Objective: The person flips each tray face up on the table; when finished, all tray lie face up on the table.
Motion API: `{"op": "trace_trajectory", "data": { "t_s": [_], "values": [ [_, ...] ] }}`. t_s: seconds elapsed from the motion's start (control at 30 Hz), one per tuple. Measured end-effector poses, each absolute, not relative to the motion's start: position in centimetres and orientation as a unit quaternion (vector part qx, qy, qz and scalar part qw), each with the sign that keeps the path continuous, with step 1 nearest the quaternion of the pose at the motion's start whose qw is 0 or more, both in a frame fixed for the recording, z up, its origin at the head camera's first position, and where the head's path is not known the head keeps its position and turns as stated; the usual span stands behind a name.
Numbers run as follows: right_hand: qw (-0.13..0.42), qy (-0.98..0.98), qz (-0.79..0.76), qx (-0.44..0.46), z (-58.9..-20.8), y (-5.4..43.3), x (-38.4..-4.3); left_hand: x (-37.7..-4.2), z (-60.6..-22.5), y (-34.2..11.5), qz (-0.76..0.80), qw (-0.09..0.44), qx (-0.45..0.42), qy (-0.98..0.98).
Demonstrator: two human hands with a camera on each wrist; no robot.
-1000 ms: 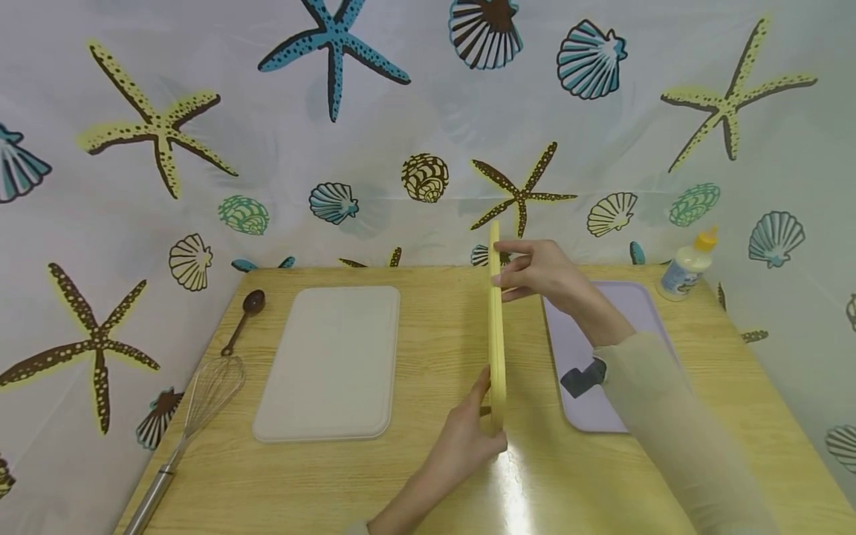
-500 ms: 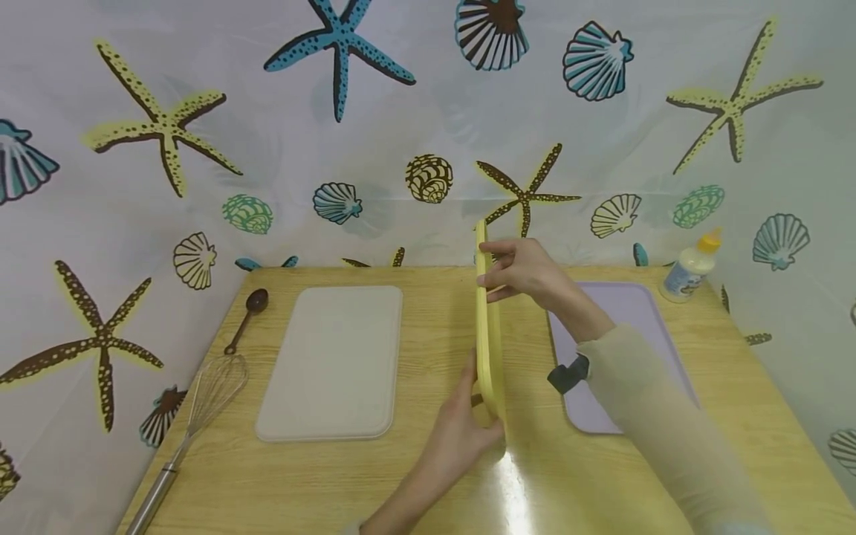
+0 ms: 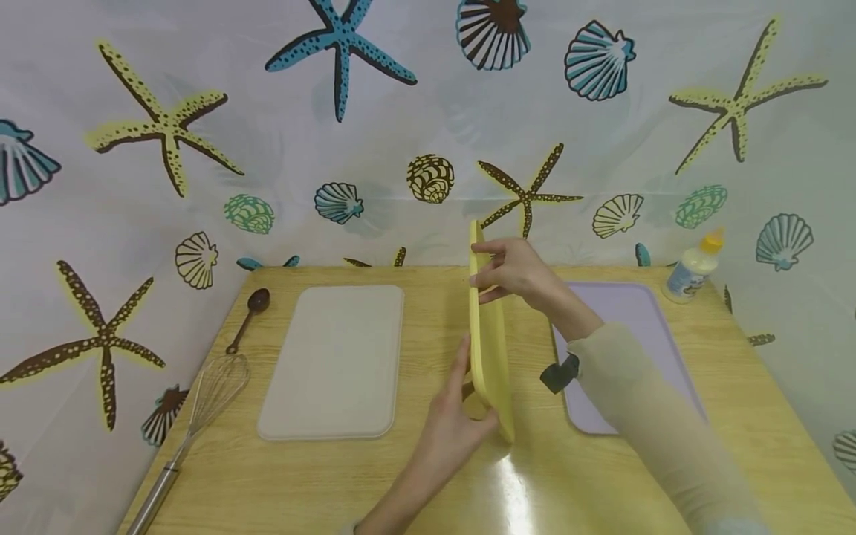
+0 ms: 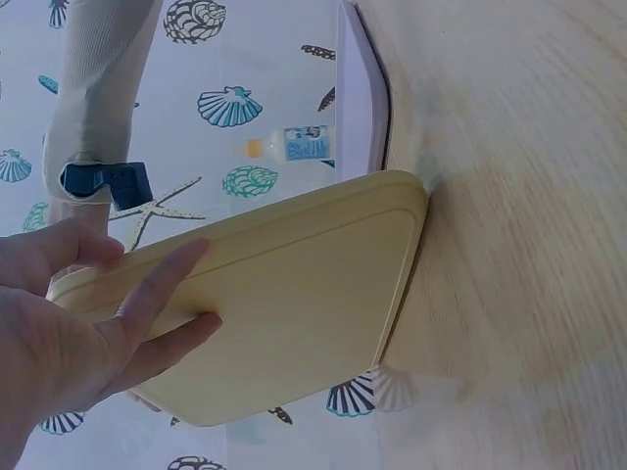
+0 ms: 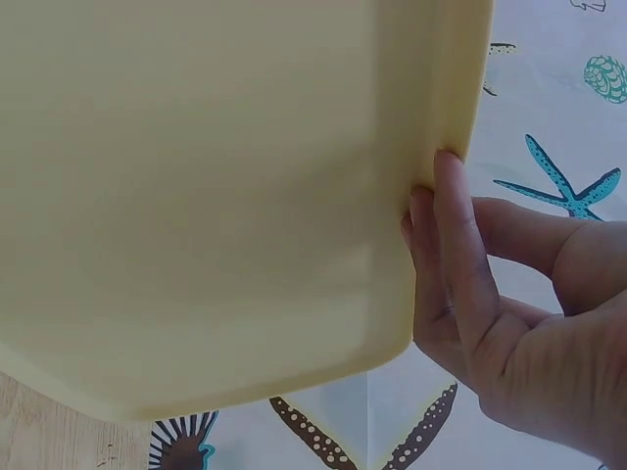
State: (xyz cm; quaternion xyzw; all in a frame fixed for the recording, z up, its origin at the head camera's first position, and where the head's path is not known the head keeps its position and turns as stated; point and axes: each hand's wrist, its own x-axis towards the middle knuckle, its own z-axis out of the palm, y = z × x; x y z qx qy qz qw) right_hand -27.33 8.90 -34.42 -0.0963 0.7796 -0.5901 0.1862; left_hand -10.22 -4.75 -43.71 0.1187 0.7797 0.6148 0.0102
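A yellow tray (image 3: 493, 357) stands nearly upright on a long edge in the middle of the table, its top leaning left and its hollow face turned right. Its lower edge is at the tabletop or very close to it. My left hand (image 3: 456, 427) grips the near end, thumb at the rim and fingers spread on the back, as the left wrist view shows. Near the far end, my right hand (image 3: 518, 273) pinches the upper rim. The right wrist view shows the tray's hollow face (image 5: 196, 196) beside those fingers.
A white tray (image 3: 332, 364) lies on the left, a lavender tray (image 3: 625, 319) on the right, partly under my right arm. A whisk (image 3: 194, 431) and a brown spoon (image 3: 247, 318) lie at the left edge. A glue bottle (image 3: 691, 271) stands back right, before a patterned curtain (image 3: 374, 126).
The yellow tray's upper edge has tipped left, carried by both hands, so more of its hollow face shows. The trays on either side, whisk, spoon and bottle stay put.
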Motion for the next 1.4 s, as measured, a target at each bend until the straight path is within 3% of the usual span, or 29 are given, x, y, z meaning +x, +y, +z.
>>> {"op": "trace_trajectory", "data": {
  "t_s": [0.7,0.97,1.4],
  "values": [
    [0.200,0.781,-0.584,-0.098,-34.7,7.3,-27.1,-9.7,-42.2,-5.7,0.622,0.005,0.077,0.779],
    [0.201,0.780,-0.584,-0.104,-34.8,7.1,-26.8,-9.4,-41.7,-5.8,0.635,0.026,0.042,0.771],
    [0.207,0.784,-0.576,-0.103,-34.8,6.8,-26.7,-9.5,-41.0,-6.2,0.686,0.021,0.054,0.725]
  ]
}}
